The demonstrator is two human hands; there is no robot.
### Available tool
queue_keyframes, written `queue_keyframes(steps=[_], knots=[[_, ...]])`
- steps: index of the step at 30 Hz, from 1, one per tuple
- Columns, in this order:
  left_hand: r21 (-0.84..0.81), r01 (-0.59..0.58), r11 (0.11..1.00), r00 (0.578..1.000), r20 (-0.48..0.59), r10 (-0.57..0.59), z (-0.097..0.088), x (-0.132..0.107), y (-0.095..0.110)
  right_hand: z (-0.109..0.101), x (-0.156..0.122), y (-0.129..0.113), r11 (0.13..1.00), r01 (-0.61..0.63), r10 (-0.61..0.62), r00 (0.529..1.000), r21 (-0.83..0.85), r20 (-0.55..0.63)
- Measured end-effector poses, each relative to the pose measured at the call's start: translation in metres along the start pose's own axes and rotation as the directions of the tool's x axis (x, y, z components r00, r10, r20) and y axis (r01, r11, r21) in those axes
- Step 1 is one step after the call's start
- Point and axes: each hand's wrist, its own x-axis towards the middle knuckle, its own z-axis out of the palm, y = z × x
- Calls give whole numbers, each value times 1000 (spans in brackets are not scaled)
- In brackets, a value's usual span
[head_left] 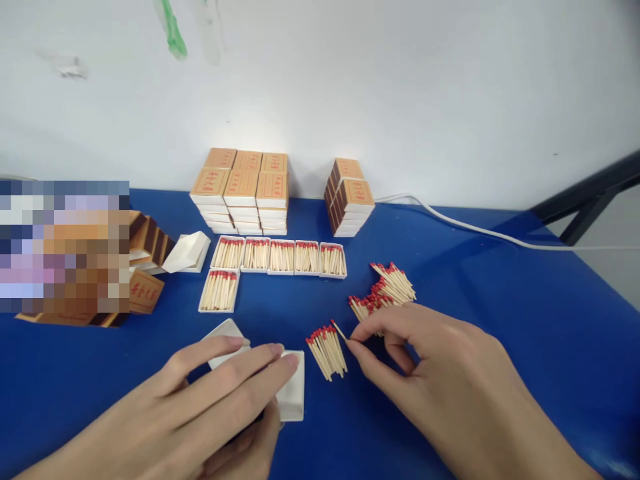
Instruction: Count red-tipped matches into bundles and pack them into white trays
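Observation:
My right hand pinches a single match between thumb and index finger, its red head pointing up and left. Just left of it lies a small bunch of matches, red heads away from me. A looser pile of matches lies beyond my right hand, partly hidden by it. My left hand holds a white matchbox tray by its left side, thumb low and fingertips at the far edge. Under the fingers, further left, shows another white tray piece; much of it is covered.
Several trays full of matches stand in a row, with one more filled tray in front. Behind are stacked matchboxes and a smaller stack. White trays and loose boxes lie left. A white cable runs along the wall.

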Motion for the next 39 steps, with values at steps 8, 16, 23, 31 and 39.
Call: queue_keyframes(steps=[8,16,23,31,39], knots=[[-10,46,999,999,-22,-46,6,-4,8,-2,0,3,998,-60,58,994,-24,-94],[44,-99,994,989,119,93,-6,-10,-12,-1,-3,1,993,-30,14,991,-115,-132],[30,-86,996,985,150,80,-10,-17,-16,0,-1,0,994,-6,-9,991,-107,-132],[81,-106,991,985,146,94,-14,-9,-15,1,-3,-3,992,7,-25,990,-126,-141],[30,-46,998,997,68,44,-8,2,-10,1,-4,0,991,-22,5,992,-133,-124]])
